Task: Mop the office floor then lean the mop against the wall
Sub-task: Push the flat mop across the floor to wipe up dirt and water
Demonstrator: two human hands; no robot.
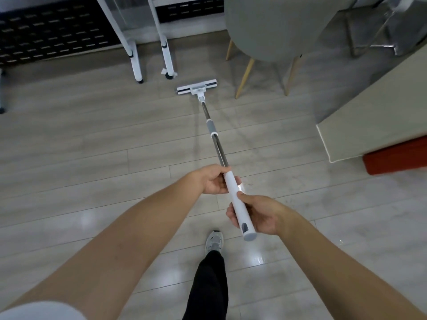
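Picture edges are cutting off the chair (272,26) and the counter (374,112); the mop (212,127) is partly hiding fingers of the left hand (211,181).

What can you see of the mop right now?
The mop has a shiny metal pole with a grey collar, a white grip with a grey end cap, and a flat white-and-black head. The head lies on the pale plank floor between a white stand and a chair. The pole slants up toward the person: the left hand grips the grip's front end, the right hand holds near the cap.
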